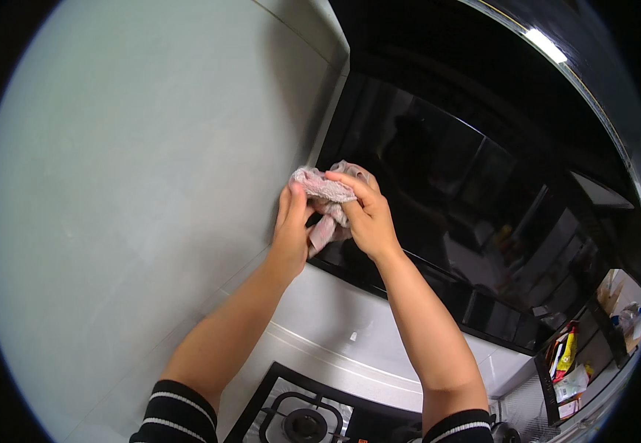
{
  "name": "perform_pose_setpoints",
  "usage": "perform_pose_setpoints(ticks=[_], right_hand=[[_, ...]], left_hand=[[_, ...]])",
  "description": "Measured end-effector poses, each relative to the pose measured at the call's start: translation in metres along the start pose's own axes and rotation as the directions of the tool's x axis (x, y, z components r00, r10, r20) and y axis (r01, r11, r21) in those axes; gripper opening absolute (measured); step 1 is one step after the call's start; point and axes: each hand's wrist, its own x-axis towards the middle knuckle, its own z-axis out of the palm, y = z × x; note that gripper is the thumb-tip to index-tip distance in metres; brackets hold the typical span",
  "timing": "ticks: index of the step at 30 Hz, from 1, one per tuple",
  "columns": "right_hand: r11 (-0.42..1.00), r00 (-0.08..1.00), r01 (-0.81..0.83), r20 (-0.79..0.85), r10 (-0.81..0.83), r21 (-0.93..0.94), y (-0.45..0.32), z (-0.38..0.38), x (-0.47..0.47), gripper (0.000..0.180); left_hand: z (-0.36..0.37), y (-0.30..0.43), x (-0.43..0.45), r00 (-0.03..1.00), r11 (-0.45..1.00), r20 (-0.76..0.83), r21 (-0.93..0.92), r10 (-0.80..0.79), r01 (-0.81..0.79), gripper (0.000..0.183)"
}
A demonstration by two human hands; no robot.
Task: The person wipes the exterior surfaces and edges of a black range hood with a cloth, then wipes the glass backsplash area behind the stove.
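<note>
A pinkish-white cloth [329, 188] is bunched up between both of my hands, its folded end hanging down. My left hand [291, 227] grips its left side, thumb pressed on the upper edge. On the right side my right hand [369, 213] pinches the same cloth, fingers curled over its top. Both hands are raised in front of the glossy black panel of a range hood [437, 166], close to its left edge. Whether the cloth touches the panel cannot be told.
A pale tiled wall [132, 166] fills the left. Below stands a gas hob [305, 426] with a burner and pan support. A black rack [547, 382] at lower right holds several packets [567, 354]. A bright light reflection [545, 45] shows at upper right.
</note>
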Motion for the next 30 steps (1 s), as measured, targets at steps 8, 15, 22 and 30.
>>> perform_pose_setpoints(ticks=[8,15,22,30], right_hand=[[0.858,0.988,0.022,-0.122,-0.097,-0.513,-0.022,-0.033,-0.003,0.054],[0.310,0.992,0.085,0.052,-0.115,-0.947,0.005,-0.072,0.004,0.062],[0.235,0.991,0.123,0.105,-0.088,-0.964,0.020,-0.080,-0.005,0.066],[0.293,0.988,0.129,0.097,-0.121,-0.947,0.014,-0.076,-0.004,0.071]], left_hand=[[0.045,0.010,0.072,0.873,0.697,-0.096,0.646,0.479,-0.311,0.052],[0.080,0.046,0.167,0.697,0.110,0.189,0.926,0.692,-0.361,0.033],[0.047,0.020,0.153,0.663,-0.166,0.425,0.893,0.616,-0.418,0.018],[0.073,0.053,0.188,0.787,0.215,0.140,0.920,0.601,-0.328,0.027]])
